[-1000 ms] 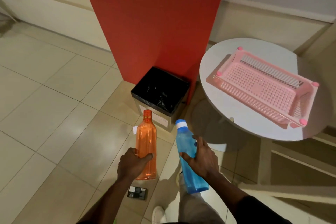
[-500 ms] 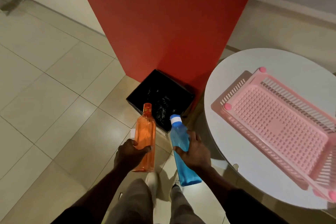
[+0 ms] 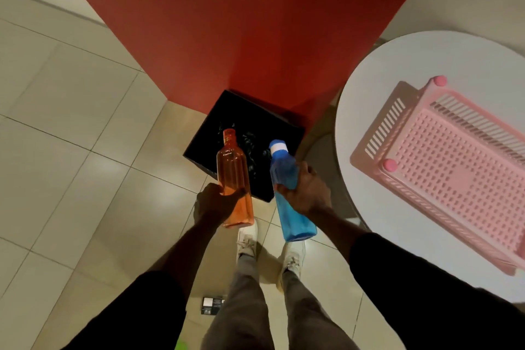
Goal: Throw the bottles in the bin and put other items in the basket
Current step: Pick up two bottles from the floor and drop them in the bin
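A: Entry one?
B: Translucent orange bottle [image 3: 231,167], tilted neck-forward. Gripped at mid-body by left hand [image 3: 216,202], thumb and fingers wrapped round it. Neck and shoulder seen over the opening of the bin [image 3: 264,116], base over floor tiles [image 3: 71,165].

A: Entry two?
B: One blue bottle [image 3: 295,219], white-and-blue cap, likewise tilted cap-forward. Clasped by right hand [image 3: 306,193], fingers curled round the upper body just below the cap. Cap end seen over the bin's near-right edge; base lower, above the white shoes [image 3: 247,239].

A: Spacing between the two?
B: Side by side, apart, not touching.

A: Bin details?
B: Black, square, lined with a dark crinkled bag. Set on the floor at the foot of a red pillar [image 3: 241,23]. Contents beyond the liner not discernible. Neither bottle inside as yet; both in hand above it.

A: Container on the right?
B: Pink basket [image 3: 383,128], slotted walls, perforated floor, round pink knobs at the corners. Resting on a white round table [image 3: 397,65], right of the bin. Far end cut off by the frame edge.

A: Remaining stock?
B: Small dark flat box [image 3: 212,305] on the tiles behind the feet, partly hidden by grey trousers [image 3: 244,307]; kind not determinable. Sliver of bright green [image 3: 180,345] at the bottom edge, unidentifiable. Dark sleeves [image 3: 426,278] on both arms.
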{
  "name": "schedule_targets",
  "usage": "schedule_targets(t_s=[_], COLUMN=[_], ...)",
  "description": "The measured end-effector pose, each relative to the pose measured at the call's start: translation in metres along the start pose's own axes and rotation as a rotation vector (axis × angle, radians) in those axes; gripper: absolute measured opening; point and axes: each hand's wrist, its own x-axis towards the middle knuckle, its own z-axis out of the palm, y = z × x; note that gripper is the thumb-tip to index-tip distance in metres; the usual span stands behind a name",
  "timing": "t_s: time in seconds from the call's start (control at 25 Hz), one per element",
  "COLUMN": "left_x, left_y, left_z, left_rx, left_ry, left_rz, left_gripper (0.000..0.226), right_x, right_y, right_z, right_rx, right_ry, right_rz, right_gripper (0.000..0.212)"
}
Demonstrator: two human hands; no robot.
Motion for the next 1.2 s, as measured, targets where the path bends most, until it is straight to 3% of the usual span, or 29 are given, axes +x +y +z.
schedule_targets(t_s=[0.24,0.44,0.64,0.84,1.0,1.2], left_x=[0.078,0.134,0.177,0.194,0.185,0.128], left_y=[0.002,0.007,0.003,0.001,-0.008,-0.033], left_z=[-0.010,0.000,0.020,0.028,0.028,0.032], left_rx=[0.010,-0.118,-0.123,-0.115,0.093,0.312], left_ry=[-0.022,-0.021,-0.009,0.000,-0.052,0.008], left_rz=[-0.013,-0.060,-0.039,-0.017,0.025,0.234], left_gripper=[0.079,0.072,0.069,0.089,0.082,0.080], right_x=[0.082,0.144,0.182,0.197,0.183,0.121], right_y=[-0.033,-0.055,-0.060,-0.052,-0.027,0.006], right_z=[0.007,0.026,0.058,0.071,0.076,0.077], right_rx=[-0.096,-0.141,-0.146,-0.111,-0.183,-0.078], right_ry=[0.001,-0.007,-0.019,0.000,-0.118,-0.193], right_rz=[0.008,-0.039,-0.061,-0.057,-0.038,0.028], right_gripper=[0.082,0.088,0.084,0.081,0.074,0.068])
